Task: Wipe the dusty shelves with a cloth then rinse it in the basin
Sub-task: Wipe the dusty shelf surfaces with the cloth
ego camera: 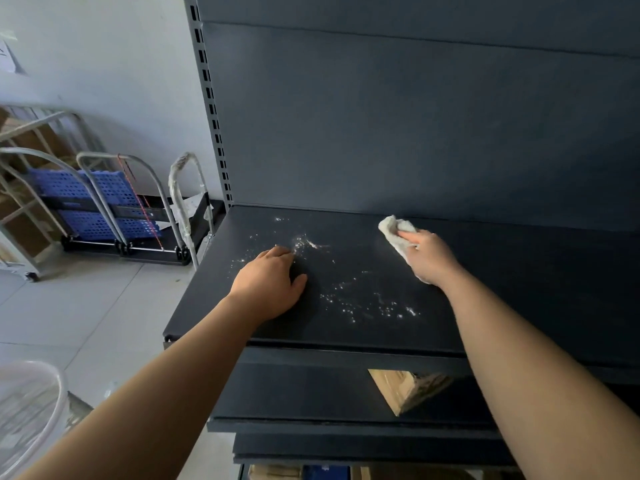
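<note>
1. basin (31,410) seen far left, low; rinse not yet done.
2. left hand (270,285) laid flat on shelf (485,289), fingers released.
3. dust (346,289) left mid-shelf.
4. cloth (394,233) gripped by right hand (429,254) near back panel.

Both arms reach forward, left hand (268,282) flat, palm down, right hand (427,254) curled closed, knuckles up

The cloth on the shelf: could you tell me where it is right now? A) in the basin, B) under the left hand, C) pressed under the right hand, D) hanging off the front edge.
C: the right hand presses the pale cloth onto the dark shelf, while the left hand rests bare beside the white dust.
</note>
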`<state>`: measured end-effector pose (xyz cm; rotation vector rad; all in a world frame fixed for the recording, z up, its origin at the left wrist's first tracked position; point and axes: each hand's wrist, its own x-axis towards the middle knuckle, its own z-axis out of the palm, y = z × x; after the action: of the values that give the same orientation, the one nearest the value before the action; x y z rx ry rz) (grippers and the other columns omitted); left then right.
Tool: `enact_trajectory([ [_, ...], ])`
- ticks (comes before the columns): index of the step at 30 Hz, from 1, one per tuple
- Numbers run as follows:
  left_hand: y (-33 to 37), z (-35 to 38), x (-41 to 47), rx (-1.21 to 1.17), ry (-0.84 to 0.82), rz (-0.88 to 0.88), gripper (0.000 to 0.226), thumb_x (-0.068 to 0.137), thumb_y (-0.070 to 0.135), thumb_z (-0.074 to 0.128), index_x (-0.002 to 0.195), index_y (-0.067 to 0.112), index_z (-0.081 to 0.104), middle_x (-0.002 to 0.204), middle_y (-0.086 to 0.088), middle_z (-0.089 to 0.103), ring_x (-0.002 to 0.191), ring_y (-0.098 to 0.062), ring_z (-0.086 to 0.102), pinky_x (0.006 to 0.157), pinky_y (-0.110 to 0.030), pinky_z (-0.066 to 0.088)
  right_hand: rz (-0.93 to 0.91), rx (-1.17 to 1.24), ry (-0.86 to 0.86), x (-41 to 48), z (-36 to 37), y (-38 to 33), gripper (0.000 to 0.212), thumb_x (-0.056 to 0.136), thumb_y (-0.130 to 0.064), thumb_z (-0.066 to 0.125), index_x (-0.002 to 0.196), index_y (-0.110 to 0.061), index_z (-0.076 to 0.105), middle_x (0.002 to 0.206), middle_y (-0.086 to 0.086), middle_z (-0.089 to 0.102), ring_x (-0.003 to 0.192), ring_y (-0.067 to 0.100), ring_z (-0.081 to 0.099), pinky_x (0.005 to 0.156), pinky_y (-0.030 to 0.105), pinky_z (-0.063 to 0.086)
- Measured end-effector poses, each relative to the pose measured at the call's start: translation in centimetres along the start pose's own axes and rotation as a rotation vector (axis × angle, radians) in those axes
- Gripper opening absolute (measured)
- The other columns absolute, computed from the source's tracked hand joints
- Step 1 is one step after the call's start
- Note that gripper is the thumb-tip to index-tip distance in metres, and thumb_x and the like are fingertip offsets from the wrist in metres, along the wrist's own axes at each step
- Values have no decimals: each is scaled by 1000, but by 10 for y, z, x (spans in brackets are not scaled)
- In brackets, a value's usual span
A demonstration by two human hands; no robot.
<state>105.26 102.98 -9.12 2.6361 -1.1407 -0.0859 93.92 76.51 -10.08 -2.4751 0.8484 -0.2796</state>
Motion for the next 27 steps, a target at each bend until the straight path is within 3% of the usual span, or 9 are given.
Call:
enact_trajectory([
  [3, 0, -1, -7, 0, -15, 21, 49, 90, 45, 45, 128, 14, 51, 141, 1, 45, 126, -23, 45, 100, -39, 43, 71, -54, 89, -18, -10, 29, 27, 93, -41, 35, 111, -42, 55, 123, -7, 58, 104, 23, 54, 85, 37, 44],
  [7, 0, -1, -18, 6, -34, 45, 48, 91, 43, 44, 128, 13, 50, 140, 1, 45, 126, -22, 45, 100, -38, 43, 64, -73, 135, -53, 4, -2, 44, 90, -10, 42, 129, -25, 56, 134, 11, 51, 116, 33, 50, 91, 36, 42],
  [10, -1, 0, -27, 10, -26, 66, 48, 91, 43, 44, 127, 12, 51, 141, 2, 45, 126, -22, 44, 99, -38, 44, -62, -28, 78, -82, 29, -48, 46, 92, -8, 44, 134, -23, 52, 140, 9, 44, 122, 30, 46, 94, 33, 41],
  [14, -5, -1, -40, 12, -22, 95, 43, 91, 40, 44, 123, 12, 53, 141, 1, 46, 127, -24, 43, 99, -38, 43, -201, 173, 41, -116, 47, -88, 45, 90, -3, 45, 131, -19, 56, 136, 7, 51, 123, 23, 49, 100, 24, 38],
  [18, -13, -4, -51, 27, -21, 93, 43, 94, 38, 42, 126, 11, 51, 144, 1, 42, 130, -24, 41, 101, -37, 40, -115, 201, 261, -127, 21, -55, 45, 89, 1, 47, 125, -20, 61, 132, 7, 52, 117, 23, 52, 89, 12, 32],
  [23, -22, -6, -60, 5, 8, 81, 43, 93, 37, 43, 127, 13, 51, 143, 2, 44, 129, -24, 41, 100, -38, 40, 199, 48, 283, -133, -5, -7, 51, 92, -3, 39, 136, -26, 49, 143, 6, 38, 124, 29, 44, 96, 34, 41],
  [27, -29, -6, -60, 9, 11, 52, 43, 92, 37, 44, 127, 14, 52, 143, 1, 45, 128, -25, 42, 99, -38, 41, 85, -49, 243, -139, 18, -42, 50, 91, -5, 44, 135, -27, 50, 144, 7, 38, 120, 28, 46, 90, 30, 42],
])
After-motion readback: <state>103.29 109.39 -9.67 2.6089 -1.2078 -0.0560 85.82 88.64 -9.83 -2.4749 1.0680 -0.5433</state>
